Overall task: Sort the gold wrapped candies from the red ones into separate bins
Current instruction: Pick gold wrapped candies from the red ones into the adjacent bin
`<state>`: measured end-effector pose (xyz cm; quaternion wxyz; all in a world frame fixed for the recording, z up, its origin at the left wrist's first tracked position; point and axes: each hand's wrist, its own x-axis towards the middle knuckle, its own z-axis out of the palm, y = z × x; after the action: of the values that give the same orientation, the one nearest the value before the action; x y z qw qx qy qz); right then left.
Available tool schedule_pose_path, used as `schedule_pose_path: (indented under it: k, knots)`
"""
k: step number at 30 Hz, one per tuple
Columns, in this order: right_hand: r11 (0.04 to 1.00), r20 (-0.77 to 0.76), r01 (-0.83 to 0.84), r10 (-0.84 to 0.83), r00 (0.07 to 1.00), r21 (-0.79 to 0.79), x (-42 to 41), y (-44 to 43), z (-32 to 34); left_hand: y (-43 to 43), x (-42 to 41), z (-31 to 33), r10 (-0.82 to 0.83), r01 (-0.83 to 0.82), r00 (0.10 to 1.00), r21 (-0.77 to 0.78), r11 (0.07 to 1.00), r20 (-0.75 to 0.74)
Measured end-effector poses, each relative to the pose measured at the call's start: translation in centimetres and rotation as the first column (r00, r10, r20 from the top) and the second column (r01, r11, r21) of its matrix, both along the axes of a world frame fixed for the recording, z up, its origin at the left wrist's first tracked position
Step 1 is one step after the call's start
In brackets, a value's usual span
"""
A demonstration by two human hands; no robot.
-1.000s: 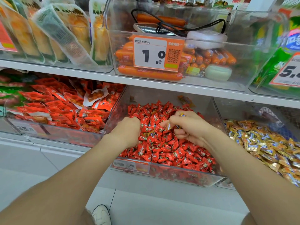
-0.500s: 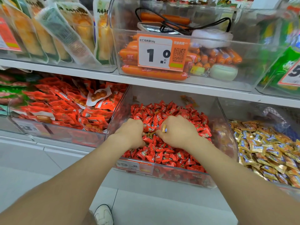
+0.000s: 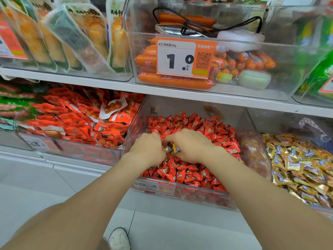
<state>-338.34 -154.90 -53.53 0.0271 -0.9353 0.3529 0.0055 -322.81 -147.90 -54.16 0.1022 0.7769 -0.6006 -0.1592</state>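
Gold candies between right hand, pinching them, and left hand (curled, grip unclear)

Orange price tag on front of clear sausage bin, 12 o'clock in view: "双汇鸡肉肠58g", big "1.0", tiny "元/根", QR code at tag's 3 o'clock. Sausage at tag's 9 o'clock: "双汇". Front label on red candy bin, 6 o'clock: ".8" legible, rest blurry. Label on left bin, 9 o'clock: "23"-ish, smeared.
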Motion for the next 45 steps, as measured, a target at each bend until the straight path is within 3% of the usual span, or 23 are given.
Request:
schedule_pose_path:
  k: [10,14,19,24,28,31,34,36,37,39,40,41,43,45]
  knots:
    - [0.992,0.017,0.117,-0.116,0.993,-0.041,0.3,0.1,-0.9,-1.1,-0.5,-0.9,0.033,-0.035,0.999,-0.051,0.998,-0.033]
    - [0.986,0.145,0.130,-0.145,0.979,0.107,-0.5,-0.3,-0.6,-1.1,-0.4,-0.5,0.014,-0.021,0.997,-0.091,0.996,-0.075]
    - [0.966,0.400,0.036,-0.140,0.906,0.255,-4.1,-0.3,1.9,0.4,-0.8,2.7,-0.130,0.049,0.948,-0.268,0.962,-0.291]
    - [0.914,0.492,0.032,-0.246,0.835,0.404,-8.0,2.3,4.3,2.3,-2.4,4.8,-0.352,0.187,0.836,-0.384,0.904,-0.421]
    - [0.758,0.504,0.027,-0.460,0.731,0.651,-11.1,5.4,6.7,3.5,-5.5,6.0,-0.407,0.135,0.747,-0.480,0.867,-0.526]
    - [0.688,0.533,0.002,-0.564,0.630,0.726,-14.3,7.5,8.6,4.3,-8.2,6.4,-0.360,0.063,0.578,-0.400,0.914,-0.733]
    - [0.639,0.604,-0.028,-0.711,0.360,0.769,-18.5,7.5,9.2,4.8,-11.5,6.9,-0.269,0.089,0.468,-0.258,0.962,-0.842]
    - [0.660,0.637,0.116,-0.749,0.185,0.742,-21.7,6.5,8.7,5.0,-14.3,7.4,-0.255,0.165,0.456,-0.201,0.966,-0.853]
    - [0.688,0.668,0.313,-0.720,0.186,0.654,-23.6,5.7,7.8,4.9,-16.1,7.7,-0.276,0.201,0.479,-0.202,0.959,-0.833]
    - [0.662,0.638,0.684,-0.676,0.370,0.305,-27.0,4.2,5.6,4.4,-20.1,8.1,-0.371,0.236,0.585,-0.286,0.929,-0.721]
    - [0.645,0.535,0.748,-0.693,0.484,0.159,-28.5,3.7,4.6,3.9,-22.2,8.1,-0.421,0.244,0.648,-0.351,0.904,-0.635]
    - [0.654,0.403,0.752,-0.711,0.576,0.079,-29.8,3.1,3.5,3.1,-24.3,8.0,-0.458,0.255,0.702,-0.408,0.877,-0.546]
    - [0.697,0.203,0.715,-0.709,0.675,0.054,-32.1,2.6,2.0,1.2,-27.8,7.5,-0.494,0.297,0.775,-0.463,0.835,-0.394]
    - [0.759,0.168,0.643,-0.650,0.741,0.101,-34.2,2.3,0.9,-0.8,-30.4,6.1,-0.495,0.387,0.832,-0.378,0.841,-0.250]
